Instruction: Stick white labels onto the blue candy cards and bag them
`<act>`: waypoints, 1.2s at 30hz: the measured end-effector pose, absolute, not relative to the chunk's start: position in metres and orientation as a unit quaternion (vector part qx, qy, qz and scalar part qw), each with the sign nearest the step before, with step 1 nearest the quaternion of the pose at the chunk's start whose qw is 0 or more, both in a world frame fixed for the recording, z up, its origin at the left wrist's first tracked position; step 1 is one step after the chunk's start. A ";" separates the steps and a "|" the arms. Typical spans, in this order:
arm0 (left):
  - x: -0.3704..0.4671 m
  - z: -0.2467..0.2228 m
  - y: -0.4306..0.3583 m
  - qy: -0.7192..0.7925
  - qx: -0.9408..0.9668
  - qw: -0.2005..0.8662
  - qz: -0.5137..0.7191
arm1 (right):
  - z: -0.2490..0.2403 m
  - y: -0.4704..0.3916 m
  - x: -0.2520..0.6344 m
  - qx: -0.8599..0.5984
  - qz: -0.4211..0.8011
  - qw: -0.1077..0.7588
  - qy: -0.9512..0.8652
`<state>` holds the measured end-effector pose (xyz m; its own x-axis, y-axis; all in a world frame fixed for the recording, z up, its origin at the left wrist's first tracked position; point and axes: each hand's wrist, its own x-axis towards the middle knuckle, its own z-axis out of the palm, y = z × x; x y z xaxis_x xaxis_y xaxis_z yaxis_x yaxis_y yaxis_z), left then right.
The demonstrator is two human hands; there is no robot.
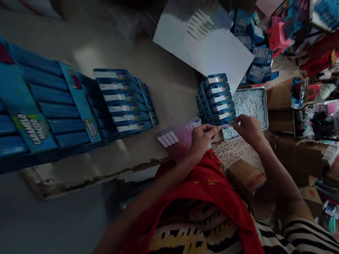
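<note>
My left hand [202,137] is closed in a pinch on one end of a thin pale strip [225,126]. The fingers of my right hand [249,128] pinch its other end. What the strip is made of is too small to tell. Just beyond my hands stands a row of small blue boxes [220,98], each with a white band on its end. Beside my left hand lies a pinkish-purple stack [182,135] with white strips along its edge, partly covered by that hand. Behind my right hand is a metal tray [265,106] of small pale blue and white pieces [249,102].
More blue boxes [123,102] stand along the table [169,88], with larger blue cartons [39,106] at far left. A white board [201,46] leans over the far side. Blue boxes [258,58] are heaped at the back right, near a pink stool [279,37]. Cardboard boxes [245,173] stand on the floor.
</note>
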<state>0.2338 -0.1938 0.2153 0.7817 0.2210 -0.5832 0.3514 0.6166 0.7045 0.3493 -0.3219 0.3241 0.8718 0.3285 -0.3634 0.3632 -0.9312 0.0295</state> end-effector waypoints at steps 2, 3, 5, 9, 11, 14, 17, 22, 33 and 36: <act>0.234 0.213 -0.193 0.328 0.452 0.829 -0.040 | 0.319 -0.321 0.353 0.965 -0.182 0.051 0.179; 0.234 0.213 -0.193 0.330 0.457 0.825 -0.040 | 0.318 -0.321 0.354 0.965 -0.184 0.053 0.179; 0.233 0.212 -0.194 0.339 0.456 0.822 -0.037 | 0.315 -0.320 0.356 0.963 -0.189 0.053 0.182; 0.236 0.209 -0.198 0.356 0.418 0.835 -0.034 | 0.310 -0.321 0.360 0.958 -0.208 0.036 0.194; 0.239 0.206 -0.200 0.371 0.384 0.844 -0.045 | 0.306 -0.323 0.365 0.956 -0.222 0.017 0.192; 0.246 0.198 -0.202 0.387 0.321 0.859 -0.100 | 0.299 -0.329 0.375 0.960 -0.229 -0.029 0.158; 0.252 0.185 -0.201 0.400 0.296 0.857 -0.131 | 0.292 -0.331 0.387 0.954 -0.261 -0.089 0.114; 0.247 0.157 -0.194 0.448 0.377 0.810 -0.028 | 0.301 -0.343 0.411 0.936 -0.322 -0.106 0.100; 0.292 0.207 -0.202 0.313 0.485 0.813 0.072 | 0.271 -0.356 0.466 0.779 -0.552 -0.253 0.159; 0.310 0.216 -0.209 0.328 0.450 0.829 0.060 | 0.258 -0.339 0.461 0.789 -0.542 -0.229 0.175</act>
